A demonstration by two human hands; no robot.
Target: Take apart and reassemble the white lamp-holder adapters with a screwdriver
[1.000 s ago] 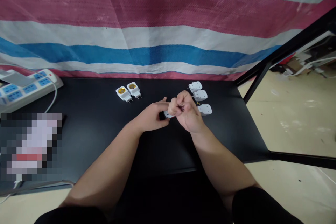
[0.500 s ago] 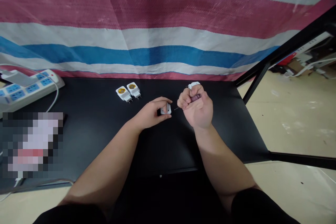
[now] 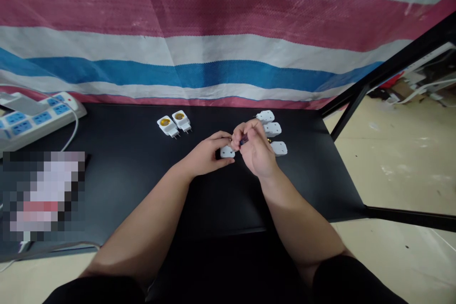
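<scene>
A small white plug housing (image 3: pixel 227 153), its holed face up, sits between the thumb and fingers of my left hand (image 3: pixel 204 156). My right hand (image 3: pixel 258 149) is closed round a screwdriver (image 3: pixel 244 140) with a dark purplish handle. The screwdriver's tip is hidden behind my fingers at the far edge of the housing, so contact cannot be made out. Just beyond and to the right of my right hand lie three similar white housings: one at the back (image 3: pixel 265 116), one in the middle (image 3: pixel 273 128) and one nearer (image 3: pixel 279 147).
Two white plug-in units with yellow-ringed round openings (image 3: pixel 165 122) stand left of centre on the black table (image 3: pixel 135 152). At left are a power strip (image 3: pixel 42 116) with a cable and a pixelated phone-shaped object (image 3: pixel 50 194). A striped sheet (image 3: pixel 221 71) hangs behind; a black frame (image 3: pixel 347 109) is at right.
My right hand has moved left with the screwdriver to the housing in my left hand. The white housings at right, mostly covered before, now show.
</scene>
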